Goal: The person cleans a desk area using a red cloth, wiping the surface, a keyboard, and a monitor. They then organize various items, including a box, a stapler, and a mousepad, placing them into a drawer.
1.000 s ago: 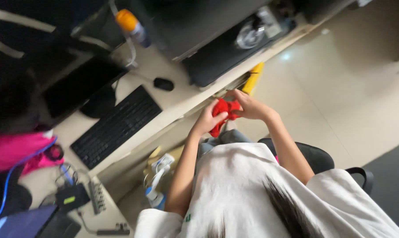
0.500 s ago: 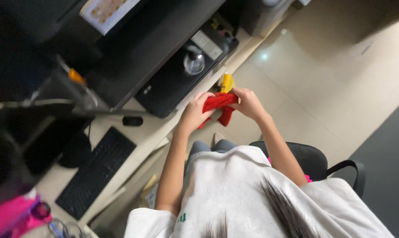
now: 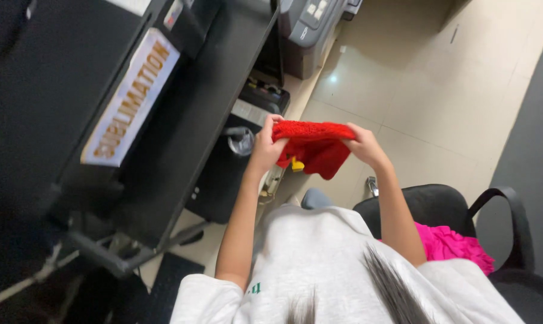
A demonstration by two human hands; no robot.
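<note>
Fingers of the left hand [image 3: 265,147] pinch one end of a red, nubby-textured cloth [image 3: 316,147], and fingers of the right hand [image 3: 362,146] pinch the other end. The cloth is stretched between both hands, its top edge taut and the rest hanging folded below, held in the air above the lap. A small yellow object [image 3: 296,164] shows beneath the cloth. Left of the hands stands a large black machine [image 3: 181,120] bearing a long white label. The person sits on a black office chair [image 3: 457,210] with crumpled pink fabric [image 3: 454,245] on its seat, over a pale tiled floor [image 3: 415,78].
</note>
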